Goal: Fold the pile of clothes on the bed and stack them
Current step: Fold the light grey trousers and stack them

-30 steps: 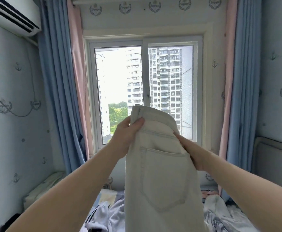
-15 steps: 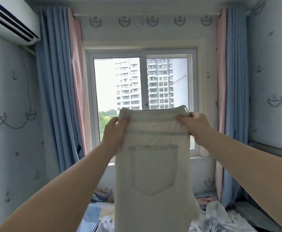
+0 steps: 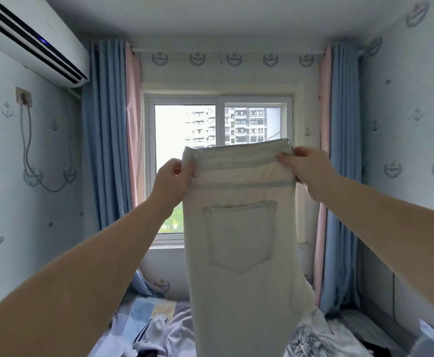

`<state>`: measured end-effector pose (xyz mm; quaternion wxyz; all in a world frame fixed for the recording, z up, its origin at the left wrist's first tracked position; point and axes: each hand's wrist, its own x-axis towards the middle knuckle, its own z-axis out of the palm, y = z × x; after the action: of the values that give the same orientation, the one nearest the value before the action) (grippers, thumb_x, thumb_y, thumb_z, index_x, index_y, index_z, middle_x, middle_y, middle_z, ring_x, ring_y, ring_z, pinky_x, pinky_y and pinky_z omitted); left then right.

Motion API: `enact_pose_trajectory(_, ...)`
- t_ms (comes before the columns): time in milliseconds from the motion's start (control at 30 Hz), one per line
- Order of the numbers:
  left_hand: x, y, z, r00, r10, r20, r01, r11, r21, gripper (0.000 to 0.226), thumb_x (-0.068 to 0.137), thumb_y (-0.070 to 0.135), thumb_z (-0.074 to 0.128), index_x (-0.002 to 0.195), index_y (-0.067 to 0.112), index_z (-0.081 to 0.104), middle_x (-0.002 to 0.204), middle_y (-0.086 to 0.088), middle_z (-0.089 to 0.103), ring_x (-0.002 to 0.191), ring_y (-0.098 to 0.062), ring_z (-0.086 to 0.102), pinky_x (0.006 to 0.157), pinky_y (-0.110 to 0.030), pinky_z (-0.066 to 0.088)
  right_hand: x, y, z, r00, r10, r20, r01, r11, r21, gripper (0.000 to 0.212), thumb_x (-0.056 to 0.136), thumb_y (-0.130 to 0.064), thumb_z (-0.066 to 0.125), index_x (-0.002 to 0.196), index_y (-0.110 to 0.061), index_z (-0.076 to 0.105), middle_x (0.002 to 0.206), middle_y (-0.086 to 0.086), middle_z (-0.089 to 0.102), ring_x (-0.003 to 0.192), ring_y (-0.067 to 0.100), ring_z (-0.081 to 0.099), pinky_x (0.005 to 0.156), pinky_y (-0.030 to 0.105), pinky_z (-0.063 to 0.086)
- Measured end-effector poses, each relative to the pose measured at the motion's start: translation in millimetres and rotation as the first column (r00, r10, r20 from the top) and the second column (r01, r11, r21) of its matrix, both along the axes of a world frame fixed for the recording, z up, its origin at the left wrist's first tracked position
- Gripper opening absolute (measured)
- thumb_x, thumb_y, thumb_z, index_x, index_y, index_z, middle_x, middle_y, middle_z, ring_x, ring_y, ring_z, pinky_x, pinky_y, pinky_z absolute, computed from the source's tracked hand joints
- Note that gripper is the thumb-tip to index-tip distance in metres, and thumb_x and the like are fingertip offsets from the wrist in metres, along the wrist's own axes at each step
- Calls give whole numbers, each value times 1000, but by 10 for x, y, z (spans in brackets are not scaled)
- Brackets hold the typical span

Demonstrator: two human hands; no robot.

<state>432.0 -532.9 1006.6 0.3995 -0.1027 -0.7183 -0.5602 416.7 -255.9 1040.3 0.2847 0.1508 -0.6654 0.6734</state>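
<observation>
Two hands, left hand (image 3: 172,179), right hand (image 3: 307,166), pinching jeans (image 3: 241,243) waistband

Home bedroom: bed (image 3: 143,309), curtains (image 3: 107,130), window (image 3: 185,155).

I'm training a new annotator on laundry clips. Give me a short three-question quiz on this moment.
1. True or false: the pale jeans are held up in the air.
2. Which part of the jeans do the left hand and right hand pinch? A) hems B) waistband C) pocket
3. Fill in: the jeans hang in front of the ____.
Key: 1 true; 2 B; 3 window.
</observation>
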Motion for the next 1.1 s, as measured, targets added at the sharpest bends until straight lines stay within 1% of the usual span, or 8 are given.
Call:
enact_pose_trajectory(133,606,314,-60,999,-36,12,35,999,23,37,97,44,61,88,9,60,82,-2,55,73,-17,50,69,-32,44,660,357,-10,998,-51,-34,52,998,26,12,84,-15,80,83,-14,67,85,2,69,71,14,65,56,19,51)
enact_pose_trajectory(300,1114,639,-32,998,-59,30,58,998,11,48,97,46,61,101,-1,64,90,-8,60,80,-20,55,74,-36,48,1250,720,36,992,-103,-73,106,993,42,16,86,-17,79,91,-11,65,88,1,66,74,11,63,65,19,55)
enact_pose_trajectory(367,1241,739,-11,997,-76,32,77,997,-1,48,97,46,62,101,-2,64,89,-9,60,79,-20,55,73,-35,47,1408,826,54,991,-107,-81,112,992,58,13,89,-18,76,93,-12,65,89,0,65,76,9,62,64,16,53)
enact_pose_trajectory(433,1315,812,-20,995,-91,40,91,996,-4,47,97,43,62,100,-3,65,88,-9,60,78,-20,55,72,-34,47,1481,910,54,989,-119,-83,125,989,78,12,90,-18,74,97,-12,67,93,1,66,81,11,63,72,21,54)
enact_pose_trajectory(567,1255,866,-119,990,-120,74,120,993,8,52,96,43,64,100,-9,63,86,-10,59,77,-20,54,70,-33,46,1446,991,-16,990,-134,-53,139,985,99,7,91,-19,73,88,-17,67,91,2,68,81,14,64,76,27,56)
enact_pose_trajectory(767,708,775,-488,979,-142,146,140,990,19,55,95,45,65,95,-10,62,81,-10,57,73,-20,52,68,-33,43,995,901,-309,992,-124,19,121,986,114,13,92,-22,72,100,-15,65,92,-4,66,78,6,61,59,14,47)
enact_pose_trajectory(933,-115,559,-1049,963,-141,229,136,990,37,55,94,49,65,90,-6,63,76,-9,56,69,-18,51,61,-28,41,165,686,-804,986,-109,127,96,990,98,18,91,-19,74,103,-8,67,92,0,68,74,6,63,53,10,49)
enact_pose_trajectory(1100,-1244,194,-1978,912,-133,388,131,991,32,47,91,51,67,82,5,65,70,-3,60,64,-14,52,59,-28,43,-1027,381,-1687,953,-91,290,36,981,191,18,89,-25,76,97,-10,69,93,1,72,80,12,67,68,21,55)
